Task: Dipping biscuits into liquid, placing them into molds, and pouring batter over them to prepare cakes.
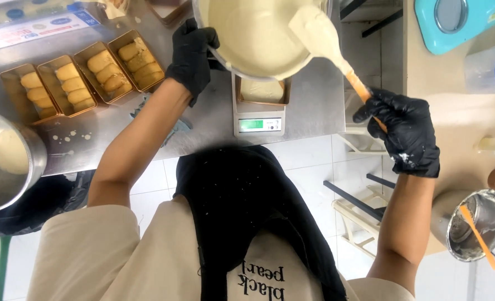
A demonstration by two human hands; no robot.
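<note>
My left hand point(192, 56), in a black glove, grips the rim of a large metal bowl point(247, 39) full of pale batter and tilts it over a gold loaf tin point(262, 92). That tin sits on a small digital scale point(258, 124) on the steel table. My right hand point(403, 131), also black-gloved, holds an orange-handled spatula point(328, 44) whose batter-coated blade rests inside the bowl.
Several gold loaf tins point(80, 81) with batter stand in a row at the left of the steel table point(203, 128). A metal bowl point(5, 161) sits at the left edge. A metal container with an orange spatula point(476, 226) is lower right. A turquoise scale point(459, 19) lies upper right.
</note>
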